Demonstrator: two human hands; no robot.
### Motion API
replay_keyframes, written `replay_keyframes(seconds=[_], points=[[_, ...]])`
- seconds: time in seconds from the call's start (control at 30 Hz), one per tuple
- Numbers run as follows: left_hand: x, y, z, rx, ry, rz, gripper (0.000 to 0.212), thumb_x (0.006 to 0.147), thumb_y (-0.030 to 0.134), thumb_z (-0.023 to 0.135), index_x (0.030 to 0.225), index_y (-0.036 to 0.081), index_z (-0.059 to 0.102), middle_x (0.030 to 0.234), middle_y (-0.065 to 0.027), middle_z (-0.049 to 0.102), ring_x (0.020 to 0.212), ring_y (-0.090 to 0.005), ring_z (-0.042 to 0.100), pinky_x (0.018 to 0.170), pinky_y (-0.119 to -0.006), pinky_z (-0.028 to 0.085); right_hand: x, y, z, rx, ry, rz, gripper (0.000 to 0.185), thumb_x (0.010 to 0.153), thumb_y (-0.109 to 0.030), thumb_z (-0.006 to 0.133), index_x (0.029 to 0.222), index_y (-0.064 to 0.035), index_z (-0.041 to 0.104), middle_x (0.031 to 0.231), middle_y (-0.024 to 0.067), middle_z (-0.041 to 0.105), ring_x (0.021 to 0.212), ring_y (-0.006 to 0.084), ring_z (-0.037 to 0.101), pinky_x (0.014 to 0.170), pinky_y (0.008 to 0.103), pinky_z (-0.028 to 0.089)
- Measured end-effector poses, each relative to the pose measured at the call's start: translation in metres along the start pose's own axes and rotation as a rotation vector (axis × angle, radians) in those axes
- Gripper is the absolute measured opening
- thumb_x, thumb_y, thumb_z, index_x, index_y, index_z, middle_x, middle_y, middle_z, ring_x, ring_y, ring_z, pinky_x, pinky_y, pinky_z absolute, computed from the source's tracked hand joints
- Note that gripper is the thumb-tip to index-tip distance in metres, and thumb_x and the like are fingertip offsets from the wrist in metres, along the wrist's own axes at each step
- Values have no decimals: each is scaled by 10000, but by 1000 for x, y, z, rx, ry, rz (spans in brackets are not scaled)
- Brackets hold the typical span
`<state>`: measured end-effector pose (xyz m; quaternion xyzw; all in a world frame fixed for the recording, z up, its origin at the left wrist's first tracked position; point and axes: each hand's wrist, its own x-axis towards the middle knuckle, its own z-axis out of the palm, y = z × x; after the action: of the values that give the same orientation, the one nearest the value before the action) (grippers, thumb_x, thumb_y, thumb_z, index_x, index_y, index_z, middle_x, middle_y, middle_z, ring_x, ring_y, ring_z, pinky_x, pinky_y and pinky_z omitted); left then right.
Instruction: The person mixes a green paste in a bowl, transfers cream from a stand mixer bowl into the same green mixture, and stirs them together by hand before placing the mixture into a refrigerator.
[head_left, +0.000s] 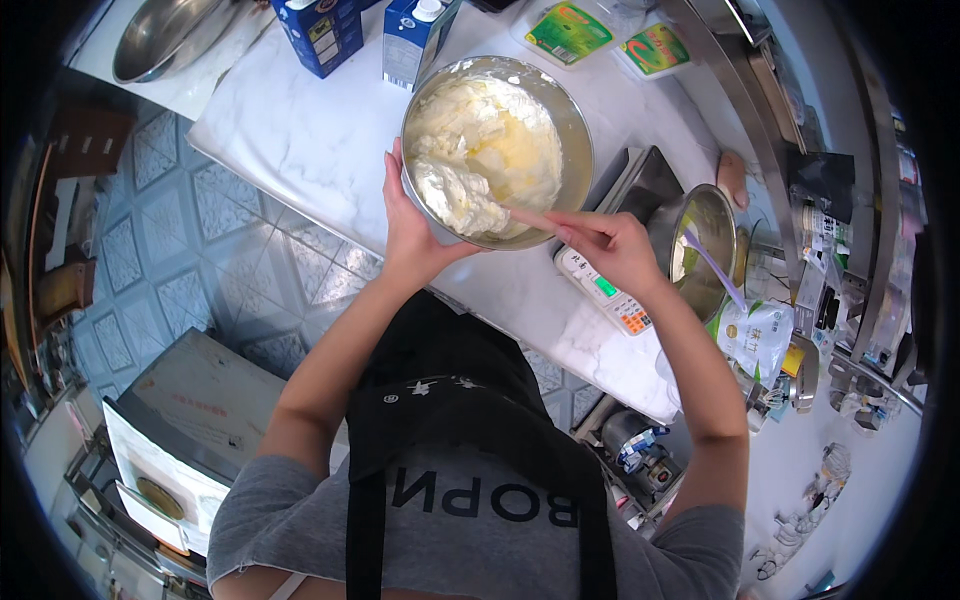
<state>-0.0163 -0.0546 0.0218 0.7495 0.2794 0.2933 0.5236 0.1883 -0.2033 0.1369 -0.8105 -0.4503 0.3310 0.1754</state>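
A large stainless steel mixing bowl (576, 161) holds a pale, creamy mixture (517, 142) with yellower patches near its middle. My left hand (415, 232) grips the bowl's near left side, thumb along the lower wall and fingers up its outside. In my right hand (604, 244) is the pinkish handle of a spatula (531, 219), held over the near right rim. The spatula's head is hidden under a thick lump of the mixture at the bowl's near left side. Whether the bowl touches the marble-patterned worktop (292, 135) cannot be told.
Two blue cartons (322, 37) stand beyond the bowl, with green-labelled tubs (570, 34) to their right. A digital kitchen scale (600, 289) lies near my right forearm, beside a second metal bowl (701, 289) with a purple spatula (712, 266). An empty steel bowl (161, 37) sits far left.
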Motion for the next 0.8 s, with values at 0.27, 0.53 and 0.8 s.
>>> replay_keyframes(seconds=[0.27,0.53,0.8], points=[[-4,-5,-1,-81,45,16,1525,475,328,946,1405,-87,-189,1523,-257,40,1416,-352,148,1164,-418,136,-18,20,11,658,15,-24,292,904,-38,600,1194,-23,633,699,-19,568,562,42,431,491,204,340],[-33,-16,-7,137,-30,2,1495,531,331,928,1414,-59,-213,1516,-277,-1,1418,-372,97,1167,-424,112,-170,14,-56,368,866,-129,362,942,-92,531,1277,44,516,835,92,642,590,87,509,512,208,397],[-45,-7,-4,143,34,67,1414,596,289,908,1449,8,-185,1516,-273,30,1411,-380,126,1138,-507,142,-226,106,1,-834,1000,369,385,901,-55,587,1273,-155,605,762,68,594,578,198,558,516,312,445]])
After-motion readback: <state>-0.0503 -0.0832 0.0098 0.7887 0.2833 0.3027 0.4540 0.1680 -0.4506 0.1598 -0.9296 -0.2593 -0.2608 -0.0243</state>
